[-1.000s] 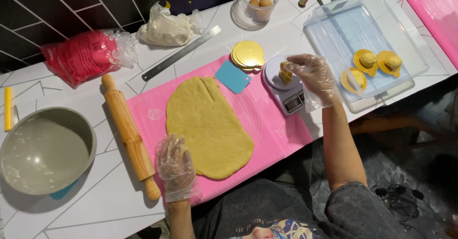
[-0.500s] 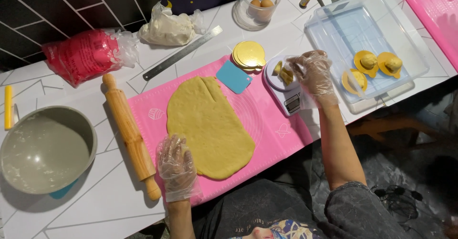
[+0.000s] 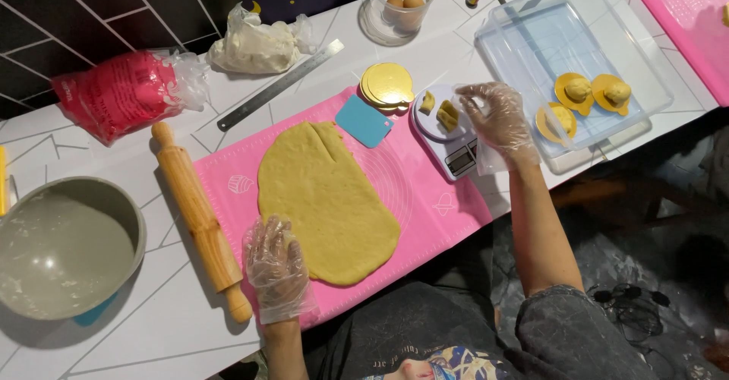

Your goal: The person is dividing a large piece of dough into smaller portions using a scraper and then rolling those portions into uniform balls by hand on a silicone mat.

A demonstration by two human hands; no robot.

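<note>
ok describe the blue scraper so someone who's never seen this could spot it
Start at the pink mat with the rolled yellow dough. Just past the dough's far right edge lies the scraper, a small flat turquoise card. The neighbouring gold discs are round; it alone is blue and squarish.

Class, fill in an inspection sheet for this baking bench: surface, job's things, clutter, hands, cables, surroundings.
Surface: white tiled table bearing a pink mat.
Job's things: rolled yellow dough; dough pieces on a kitchen scale.
Clutter: rolling pin, grey bowl, blue scraper, steel ruler, clear tray.
Hands: both gloved; left hand rests by the dough, right hand beside the scale.
Cables: nothing seen.
Surroundings: dark floor.
</note>
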